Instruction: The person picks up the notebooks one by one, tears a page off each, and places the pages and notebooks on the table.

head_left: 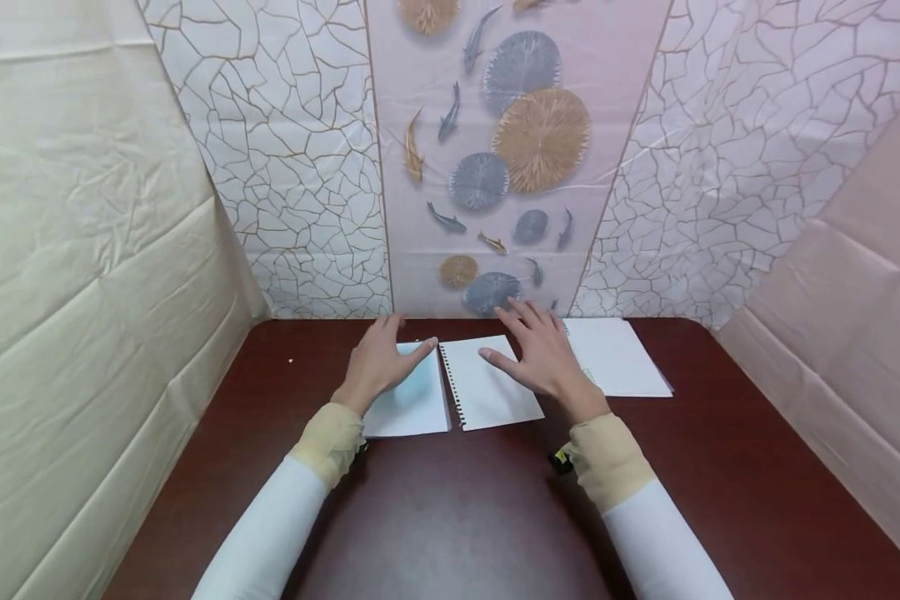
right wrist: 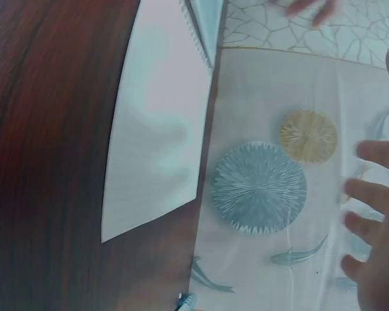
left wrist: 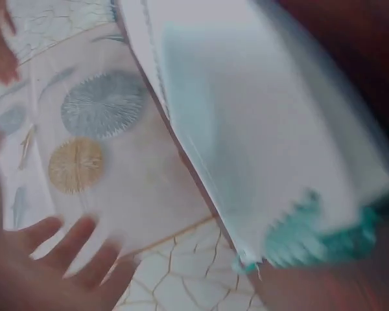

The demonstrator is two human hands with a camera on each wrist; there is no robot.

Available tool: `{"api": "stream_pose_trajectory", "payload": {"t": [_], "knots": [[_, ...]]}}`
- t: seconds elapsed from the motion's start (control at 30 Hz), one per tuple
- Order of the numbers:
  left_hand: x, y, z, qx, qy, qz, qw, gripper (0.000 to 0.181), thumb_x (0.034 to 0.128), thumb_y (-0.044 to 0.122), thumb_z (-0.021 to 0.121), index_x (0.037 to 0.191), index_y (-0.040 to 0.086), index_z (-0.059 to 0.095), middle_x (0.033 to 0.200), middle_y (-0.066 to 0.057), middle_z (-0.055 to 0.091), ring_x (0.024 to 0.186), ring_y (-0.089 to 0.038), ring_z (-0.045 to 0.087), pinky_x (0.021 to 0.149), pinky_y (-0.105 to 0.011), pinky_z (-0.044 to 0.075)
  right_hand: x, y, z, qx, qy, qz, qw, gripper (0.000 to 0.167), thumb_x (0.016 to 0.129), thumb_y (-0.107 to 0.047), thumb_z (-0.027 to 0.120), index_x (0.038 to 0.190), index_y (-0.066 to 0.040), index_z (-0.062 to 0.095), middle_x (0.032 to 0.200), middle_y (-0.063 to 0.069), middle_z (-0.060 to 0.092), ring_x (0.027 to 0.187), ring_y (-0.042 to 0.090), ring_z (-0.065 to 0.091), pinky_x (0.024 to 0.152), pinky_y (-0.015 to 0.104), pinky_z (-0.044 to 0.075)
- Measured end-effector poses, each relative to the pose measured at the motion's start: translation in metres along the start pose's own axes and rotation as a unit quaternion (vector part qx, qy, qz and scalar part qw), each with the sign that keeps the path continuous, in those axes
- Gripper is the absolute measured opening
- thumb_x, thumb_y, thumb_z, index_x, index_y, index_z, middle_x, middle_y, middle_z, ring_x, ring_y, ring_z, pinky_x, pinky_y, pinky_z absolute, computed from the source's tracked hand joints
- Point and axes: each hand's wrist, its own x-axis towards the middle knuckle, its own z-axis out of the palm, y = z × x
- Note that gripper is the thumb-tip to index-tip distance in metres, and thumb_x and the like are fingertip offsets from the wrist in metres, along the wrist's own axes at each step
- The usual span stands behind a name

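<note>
My left hand (head_left: pixel 378 365) is raised over a pad of white paper (head_left: pixel 408 417), its fingers and thumb extended and holding nothing. Teal coil binding (left wrist: pixel 295 236) shows at one edge of the pad in the left wrist view, which is blurred. Just to the right lies a single white sheet (head_left: pixel 483 387) with a torn, perforated left edge. Above that sheet's right side is my right hand (head_left: pixel 543 354), fingers spread, nothing in it. From the right wrist view, these fingers (right wrist: pixel 369 194) appear away from the sheet (right wrist: pixel 155 129).
At the right back of the dark red table (head_left: pixel 450 517) lies another stack of white paper (head_left: pixel 618 358), partly behind the right hand. A tiny white scrap (head_left: pixel 290 361) is on the left. Patterned cloth (head_left: pixel 307 167) hangs behind the table; beige cloth (head_left: pixel 82 292) closes the sides.
</note>
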Motion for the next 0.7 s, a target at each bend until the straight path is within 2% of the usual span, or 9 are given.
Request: {"api": "stream_pose_trajectory", "payload": {"t": [0.07,0.13,0.27,0.33,0.47,0.57,0.7], "knots": [[-0.005,-0.002,-0.002,0.029,0.030,0.019,0.9990,0.103,0.0903,0.086,0.051,0.165,0.017,0.038,0.165,-0.012,0.041,0.156,-0.036,0.030,0.120,-0.062,0.033,-0.001,0.001,0.002,-0.015,0.015,0.002,0.9998,0.092,0.095,-0.075,0.057,0.166,-0.019,0.039,0.173,0.013,0.028,0.162,0.037,0.015,0.124,0.069,0.012],[-0.008,-0.004,-0.004,0.059,0.041,0.032,0.9969,0.108,0.0885,0.089,0.048,0.170,0.020,0.029,0.174,-0.011,0.024,0.163,-0.037,0.009,0.126,-0.062,0.019,-0.002,0.003,0.004,-0.027,0.025,0.007,0.9993,0.097,0.093,-0.077,0.057,0.169,-0.022,0.031,0.176,0.011,0.021,0.163,0.035,0.008,0.125,0.069,0.009],[-0.011,-0.005,-0.006,0.106,0.023,0.030,0.9937,0.109,0.0885,0.092,0.041,0.172,0.028,0.012,0.179,0.001,-0.003,0.162,-0.032,-0.015,0.127,-0.064,0.006,-0.002,0.006,0.008,-0.045,0.027,0.018,0.9985,0.105,0.091,-0.081,0.056,0.172,-0.027,0.016,0.179,0.006,0.004,0.164,0.031,-0.007,0.126,0.068,0.002],[-0.011,-0.005,-0.007,0.119,0.010,0.024,0.9925,0.108,0.0891,0.092,0.039,0.172,0.031,0.005,0.178,0.004,-0.012,0.161,-0.029,-0.020,0.127,-0.065,0.005,-0.002,0.007,0.009,-0.050,0.019,0.024,0.9983,0.108,0.090,-0.083,0.055,0.172,-0.029,0.011,0.179,0.002,-0.005,0.163,0.031,-0.011,0.126,0.067,-0.001],[-0.011,-0.007,-0.006,0.130,-0.007,0.014,0.9914,0.108,0.0893,0.093,0.037,0.170,0.034,-0.003,0.174,0.008,-0.021,0.159,-0.026,-0.025,0.127,-0.065,0.002,-0.003,0.010,0.011,-0.059,0.008,0.029,0.9978,0.110,0.089,-0.085,0.054,0.172,-0.028,0.009,0.178,-0.001,-0.012,0.163,0.036,-0.008,0.125,0.068,-0.001],[-0.010,-0.007,-0.004,0.135,-0.015,0.007,0.9907,0.108,0.0892,0.093,0.036,0.170,0.034,-0.005,0.174,0.008,-0.021,0.159,-0.026,-0.026,0.127,-0.065,0.000,-0.004,0.012,0.013,-0.063,0.007,0.028,0.9976,0.111,0.088,-0.084,0.056,0.172,-0.026,0.012,0.178,0.000,-0.011,0.163,0.038,-0.004,0.125,0.069,0.001],[-0.009,-0.003,0.005,0.137,-0.031,0.005,0.9901,0.107,0.0906,0.091,0.037,0.171,0.032,-0.002,0.177,0.003,-0.013,0.161,-0.030,-0.020,0.126,-0.067,0.004,-0.007,0.015,0.014,-0.055,0.011,0.031,0.9979,0.113,0.086,-0.085,0.058,0.172,-0.026,0.016,0.179,-0.001,-0.008,0.164,0.033,-0.007,0.125,0.069,0.002]]}}
